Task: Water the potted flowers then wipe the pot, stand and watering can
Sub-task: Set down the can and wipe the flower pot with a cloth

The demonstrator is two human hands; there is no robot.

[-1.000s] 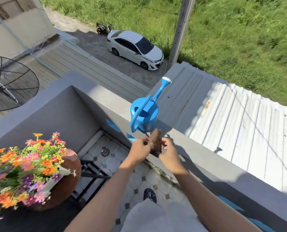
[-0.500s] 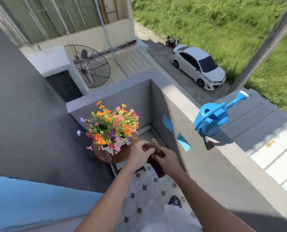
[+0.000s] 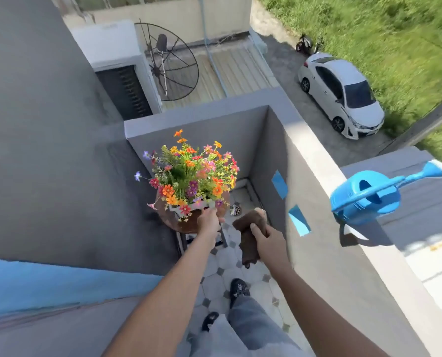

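A brown round pot [image 3: 173, 222] full of colourful flowers [image 3: 191, 173] stands on a black metal stand [image 3: 223, 238] in the balcony corner. My left hand [image 3: 209, 221] grips the pot's near rim. My right hand [image 3: 265, 239] is closed on a brown cloth [image 3: 248, 243], held just right of the pot and apart from it. A blue watering can [image 3: 364, 199] sits on top of the grey parapet wall [image 3: 315, 161] at the right, spout pointing outward. Most of the stand is hidden under the pot and my left hand.
The balcony is narrow, with a grey wall [image 3: 42, 150] on the left and the parapet on the right. Tiled floor [image 3: 225, 269] and my feet lie below. Blue tape patches [image 3: 279, 184] mark the parapet's inner face. A floor drain [image 3: 236, 210] sits behind the pot.
My view swung left from the watering can to the pot. Both hands left the parapet; the left let go of the cloth and took the pot's rim, the right kept the cloth.
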